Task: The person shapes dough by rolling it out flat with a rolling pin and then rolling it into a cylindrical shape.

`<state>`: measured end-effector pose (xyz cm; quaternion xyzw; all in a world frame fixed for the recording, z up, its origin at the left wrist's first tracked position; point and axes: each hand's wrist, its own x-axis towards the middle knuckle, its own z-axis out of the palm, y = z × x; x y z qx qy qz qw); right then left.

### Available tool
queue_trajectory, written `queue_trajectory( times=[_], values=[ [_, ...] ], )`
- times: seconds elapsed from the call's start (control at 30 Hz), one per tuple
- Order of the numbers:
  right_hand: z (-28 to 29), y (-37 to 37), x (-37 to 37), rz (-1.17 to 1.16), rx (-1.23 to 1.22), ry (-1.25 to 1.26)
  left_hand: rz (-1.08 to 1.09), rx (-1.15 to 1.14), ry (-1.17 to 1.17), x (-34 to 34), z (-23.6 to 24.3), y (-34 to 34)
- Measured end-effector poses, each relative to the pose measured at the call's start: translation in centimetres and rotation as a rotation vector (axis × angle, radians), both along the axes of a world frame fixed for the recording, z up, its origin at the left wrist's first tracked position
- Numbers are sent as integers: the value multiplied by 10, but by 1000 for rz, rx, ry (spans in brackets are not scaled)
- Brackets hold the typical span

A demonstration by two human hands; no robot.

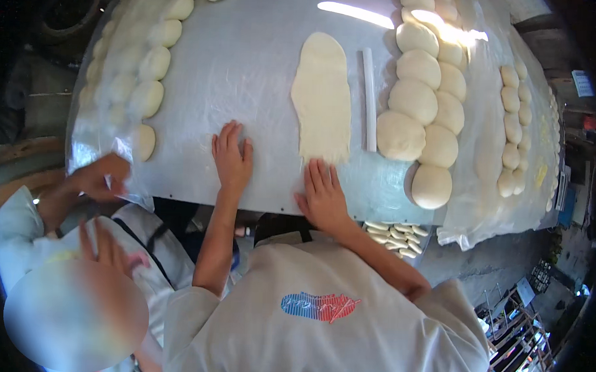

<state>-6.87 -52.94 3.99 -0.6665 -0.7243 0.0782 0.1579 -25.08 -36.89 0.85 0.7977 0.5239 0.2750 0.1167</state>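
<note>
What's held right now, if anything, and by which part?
Nothing visibly held. Right hand lies at the near end of the dough sheet; left hand is open on the table.

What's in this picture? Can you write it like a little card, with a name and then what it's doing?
Left hand: open, over bare grey table, holding nothing
Right hand: open, fingers at the near end of the flat dough, seeming to touch it
Flat dough: a long pale strip
White rod: lying just right of the flat dough
Dough balls on the right: round, packed closely in rows
Dough balls on the left: some under clear plastic
Another person: at the left, one hand near the plastic
</note>
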Motion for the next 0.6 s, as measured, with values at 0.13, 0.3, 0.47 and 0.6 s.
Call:
queue_trajectory(
  times=[0.13,0.3,0.47,0.6],
  values=[
    [13,-7,11,85,-253,78,-15,36,62,3,1,1],
    [4,19,11,165,-16,110,8,8,49,0,4,2],
    [-11,9,29,379,27,127,43,-17,32,3,8,7],
    [5,38,35,322,16,84,57,-12,21,6,5,8]
  ],
)
